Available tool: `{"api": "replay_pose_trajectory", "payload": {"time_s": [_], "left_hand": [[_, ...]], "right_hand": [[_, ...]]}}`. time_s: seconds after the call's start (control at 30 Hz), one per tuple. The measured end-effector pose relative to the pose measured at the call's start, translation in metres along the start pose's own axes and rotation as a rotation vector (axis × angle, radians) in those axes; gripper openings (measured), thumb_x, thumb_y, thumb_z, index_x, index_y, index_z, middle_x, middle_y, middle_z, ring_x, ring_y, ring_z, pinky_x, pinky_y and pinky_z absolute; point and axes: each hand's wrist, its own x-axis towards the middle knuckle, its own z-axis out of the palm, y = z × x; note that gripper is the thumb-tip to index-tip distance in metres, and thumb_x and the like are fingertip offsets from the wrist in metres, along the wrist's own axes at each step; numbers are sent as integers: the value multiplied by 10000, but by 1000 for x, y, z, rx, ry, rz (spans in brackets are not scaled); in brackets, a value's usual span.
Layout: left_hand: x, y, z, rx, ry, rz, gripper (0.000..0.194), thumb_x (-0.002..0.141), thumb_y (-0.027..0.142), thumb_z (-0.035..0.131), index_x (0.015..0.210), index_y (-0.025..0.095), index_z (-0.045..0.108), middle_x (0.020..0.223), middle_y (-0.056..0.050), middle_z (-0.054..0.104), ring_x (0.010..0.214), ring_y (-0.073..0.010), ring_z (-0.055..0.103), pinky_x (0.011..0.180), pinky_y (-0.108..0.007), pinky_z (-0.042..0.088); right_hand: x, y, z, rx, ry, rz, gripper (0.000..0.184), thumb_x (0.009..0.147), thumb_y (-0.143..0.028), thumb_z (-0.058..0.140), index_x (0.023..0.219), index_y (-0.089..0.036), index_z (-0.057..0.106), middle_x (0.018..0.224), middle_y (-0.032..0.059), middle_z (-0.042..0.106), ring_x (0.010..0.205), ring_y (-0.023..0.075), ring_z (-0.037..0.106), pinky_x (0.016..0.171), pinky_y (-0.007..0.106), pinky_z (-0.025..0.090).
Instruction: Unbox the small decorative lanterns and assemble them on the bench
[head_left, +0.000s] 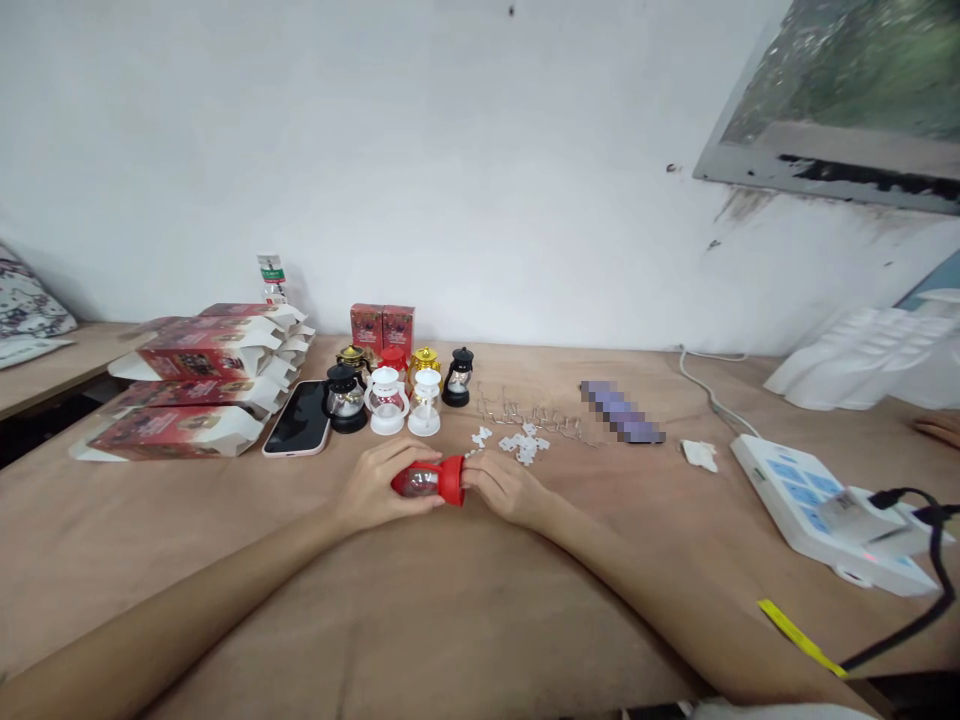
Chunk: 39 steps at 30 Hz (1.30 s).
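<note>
A small red toy lantern (420,482) with a clear globe lies on its side above the table. My left hand (379,485) wraps round its top and body. At its base, the bent fingers of my right hand (506,488) press together against the underside; whatever is between those fingertips is hidden. Just beyond my right hand are loose white plastic pieces (525,443) and several thin metal bits (532,415). Behind my left hand stand upright lanterns: a white one (387,402), another white one (425,403), a black one (346,398) and others in gold, red and black.
Red printed boxes (199,430) are stacked at the left beside a phone (298,418). Two small red boxes (382,327) stand by the wall. A blurred purple item (622,412), a crumpled white scrap (699,455) and a white power strip (817,510) with cables lie to the right.
</note>
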Motion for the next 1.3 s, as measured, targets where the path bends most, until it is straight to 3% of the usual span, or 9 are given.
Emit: {"api": "replay_pose_trajectory", "payload": {"time_s": [0.13,0.3,0.4,0.53,0.7,0.9,1.0,1.17,1.3], "left_hand": [[1,1,-2,-10,-25,-93,317,752,384,650,990,183,591,906,-51,675,800,-169,649,704,-271,520],[1,-1,-3,17,6,-188,299,770,380,628,1000,194,583,946,-44,682,839,-180,650,745,-287,514],[1,-2,-2,42,55,-224,277,776,374,626,982,195,578,933,-37,677,849,-185,642,745,-296,507],[1,-4,-1,90,73,-238,277,775,363,640,983,191,573,955,-41,674,878,-192,632,750,-311,484],[1,-6,0,194,54,-240,323,764,353,663,1032,211,553,1022,-41,677,961,-218,620,787,-347,422],[-1,-6,0,267,10,-171,298,794,301,639,1066,222,550,1092,-55,657,1017,-213,598,827,-358,373],[-2,-3,1,366,-17,-112,256,808,263,613,1058,238,567,1110,-64,650,1015,-224,589,857,-395,349],[-3,0,4,534,-22,3,217,818,184,572,1028,236,589,1078,-72,667,952,-246,601,892,-500,327],[-2,3,5,607,-23,82,280,838,121,521,1064,269,595,1090,-71,666,974,-248,606,941,-575,313]], "right_hand": [[-3,0,6,16,11,38,137,901,-92,380,933,-143,504,841,89,623,788,157,585,672,279,514],[-11,4,15,48,60,212,150,908,-98,336,986,-179,434,930,100,621,824,160,595,675,288,509],[-16,8,18,-10,16,346,156,900,-98,315,926,-197,432,887,90,617,794,169,604,665,294,498],[-17,9,15,-49,-46,406,134,871,-105,365,828,-203,444,740,51,577,651,171,564,582,283,461],[-11,5,8,-34,-153,493,138,831,-92,383,875,-177,483,781,71,576,715,195,543,624,300,462],[-6,4,4,-12,-268,534,110,845,-147,419,835,-174,525,834,88,578,790,222,512,701,348,453],[-5,2,2,39,-291,560,109,851,-213,462,917,-162,532,926,104,586,857,235,524,755,373,458],[-5,-2,2,154,-309,590,361,805,-311,571,1116,-158,470,1146,149,528,1067,268,500,887,427,444],[-5,-1,3,204,-339,614,428,782,-314,610,1144,-144,458,1157,161,518,1096,269,489,912,438,439]]}}
